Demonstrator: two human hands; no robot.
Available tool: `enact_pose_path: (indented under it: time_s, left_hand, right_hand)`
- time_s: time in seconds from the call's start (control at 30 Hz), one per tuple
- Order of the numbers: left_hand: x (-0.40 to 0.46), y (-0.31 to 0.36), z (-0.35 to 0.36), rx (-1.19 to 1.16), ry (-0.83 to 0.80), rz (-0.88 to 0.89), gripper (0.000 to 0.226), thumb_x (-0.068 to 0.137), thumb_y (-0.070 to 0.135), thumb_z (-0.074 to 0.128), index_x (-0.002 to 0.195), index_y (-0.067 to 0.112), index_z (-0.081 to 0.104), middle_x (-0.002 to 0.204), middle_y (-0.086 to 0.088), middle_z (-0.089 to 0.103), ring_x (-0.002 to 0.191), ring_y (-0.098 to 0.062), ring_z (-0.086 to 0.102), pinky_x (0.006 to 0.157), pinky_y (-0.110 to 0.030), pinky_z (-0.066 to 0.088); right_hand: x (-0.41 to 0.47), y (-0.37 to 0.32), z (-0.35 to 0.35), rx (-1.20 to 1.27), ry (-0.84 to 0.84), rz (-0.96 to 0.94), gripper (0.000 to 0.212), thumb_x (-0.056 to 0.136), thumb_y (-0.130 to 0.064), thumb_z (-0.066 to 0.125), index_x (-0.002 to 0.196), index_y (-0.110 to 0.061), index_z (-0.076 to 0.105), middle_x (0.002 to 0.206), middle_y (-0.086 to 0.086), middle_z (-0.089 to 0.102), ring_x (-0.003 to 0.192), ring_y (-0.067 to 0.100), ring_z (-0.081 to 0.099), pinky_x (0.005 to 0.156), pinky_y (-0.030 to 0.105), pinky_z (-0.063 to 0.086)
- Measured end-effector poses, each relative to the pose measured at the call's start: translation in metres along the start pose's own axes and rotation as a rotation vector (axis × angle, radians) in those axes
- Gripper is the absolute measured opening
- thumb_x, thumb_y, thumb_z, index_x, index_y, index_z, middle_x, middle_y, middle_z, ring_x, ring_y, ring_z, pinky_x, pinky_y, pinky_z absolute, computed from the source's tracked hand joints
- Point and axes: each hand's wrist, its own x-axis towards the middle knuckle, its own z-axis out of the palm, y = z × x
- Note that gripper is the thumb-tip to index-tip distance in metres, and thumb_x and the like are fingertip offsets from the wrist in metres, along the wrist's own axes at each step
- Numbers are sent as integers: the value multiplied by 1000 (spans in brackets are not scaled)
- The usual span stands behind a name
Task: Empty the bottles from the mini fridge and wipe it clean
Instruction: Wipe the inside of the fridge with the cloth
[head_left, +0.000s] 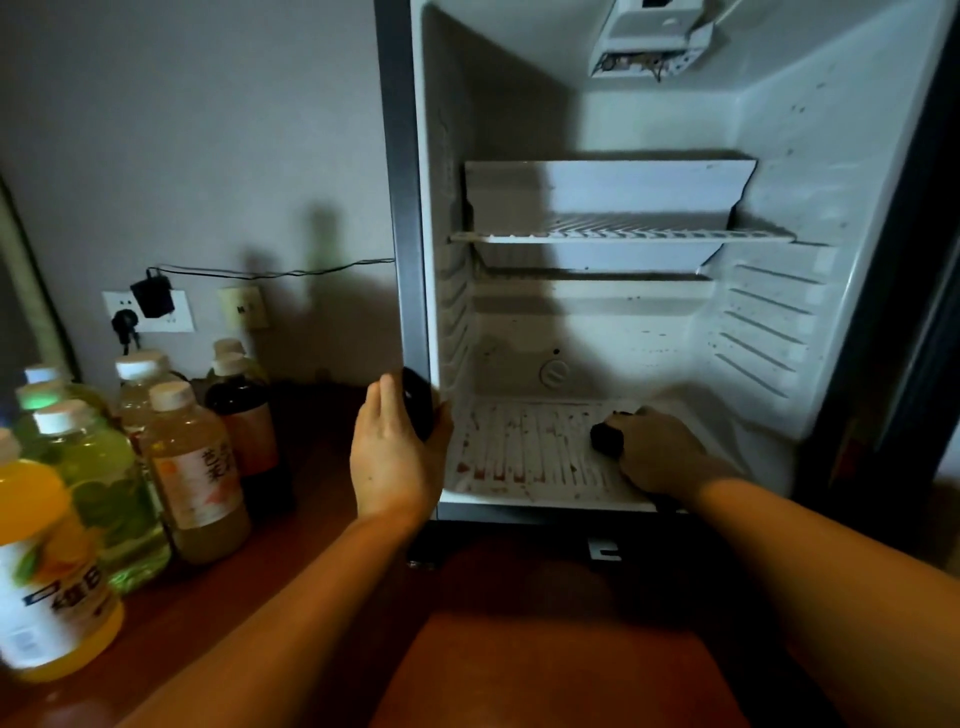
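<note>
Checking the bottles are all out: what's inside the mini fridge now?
No bottles: a bare wire shelf, and the right hand gripping a dark cloth on the stained floor. Under the hand is hidden.

Only 1 view is given, from a wide-angle camera worn on the person's head, looking forward and down along both forearms into the open mini fridge (613, 312), close enough that its cavity fills the upper right of the frame and its top runs out of view. The left hand (397, 452) sits near frame centre at the cabinet's front edge, the right hand (660, 452) just beyond it on the fridge floor. Left of the left hand, the lens bends a cluster of bottles (156, 457) at the frame edge.
</note>
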Motion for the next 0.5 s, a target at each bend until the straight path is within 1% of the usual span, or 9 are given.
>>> enact_pose_path:
  time_s: [0.07, 0.17, 0.23, 0.3, 0.4, 0.47, 0.5]
  left_hand:
    - [1, 1, -4, -11, -22, -25, 43, 84, 39, 68, 112, 11, 50, 108, -3, 57, 97, -22, 58, 78, -32, 49]
    - [5, 3, -9, 5, -65, -63, 47, 84, 39, 69, 118, 14, 48, 113, -3, 57, 101, -22, 58, 81, -34, 50]
    - [7, 5, -12, 33, -82, -67, 46, 84, 40, 69, 116, 14, 47, 111, -4, 57, 99, -24, 59, 75, -31, 47]
    - [8, 8, -14, 43, -85, -74, 44, 84, 41, 69, 112, 15, 47, 108, -4, 56, 95, -25, 59, 70, -29, 42]
    - [7, 11, -13, 52, -97, -90, 46, 84, 41, 68, 114, 14, 45, 109, -5, 55, 96, -27, 59, 68, -31, 41]
    - [4, 14, -12, 107, -96, -111, 47, 84, 39, 69, 114, 12, 44, 111, -8, 53, 98, -29, 57, 69, -34, 44]
    - [3, 15, -12, 170, -62, -101, 47, 83, 36, 71, 111, 10, 44, 109, -11, 51, 98, -32, 56, 70, -38, 45]
  right_hand:
    - [-13, -6, -5, -20, 0, -35, 34, 91, -34, 38, 121, -40, 53, 114, 5, 57, 99, 29, 54, 82, 37, 52]
    - [-31, -11, -18, 22, -23, -25, 29, 93, -37, 48, 119, -36, 59, 116, 6, 53, 105, 29, 52, 93, 39, 48]
    - [-40, -10, -26, 52, -46, -61, 26, 92, -31, 54, 117, -35, 62, 114, 2, 54, 107, 26, 53, 97, 37, 46]
    - [-49, -8, -31, 103, -54, -71, 24, 92, -28, 56, 115, -33, 60, 114, 0, 53, 105, 24, 54, 96, 35, 45]
    - [-56, -5, -32, 128, -29, -99, 19, 93, -27, 55, 111, -32, 53, 112, 0, 53, 101, 23, 53, 88, 31, 44]
    - [-55, -6, -31, 129, -35, -95, 19, 93, -26, 54, 111, -30, 57, 111, 1, 54, 100, 23, 54, 88, 31, 45]
    - [-53, -6, -31, 137, -35, -84, 19, 92, -26, 55, 111, -28, 60, 110, 1, 56, 100, 23, 55, 89, 31, 45]
